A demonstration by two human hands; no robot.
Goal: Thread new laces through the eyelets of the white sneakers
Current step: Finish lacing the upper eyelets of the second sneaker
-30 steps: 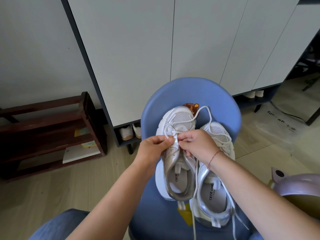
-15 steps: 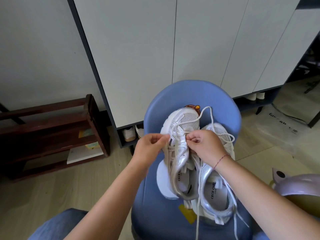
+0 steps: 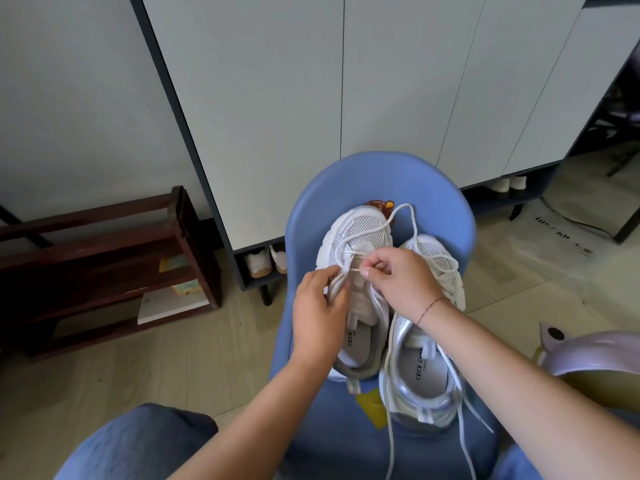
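Resting on a blue chair (image 3: pixel 381 174), the left sneaker (image 3: pixel 363 230) was laid flat again after being tipped. Its eyelet edge was gripped by the left hand (image 3: pixel 318 303) and the lace (image 3: pixel 360 252) end pinched by the right hand (image 3: pixel 401 282), seemingly just drawn through an eyelet.

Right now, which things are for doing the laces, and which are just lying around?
For the job: left sneaker, right sneaker, lace, left hand, right hand.
Just lying about: wooden rack, spare shoes, cabinet.
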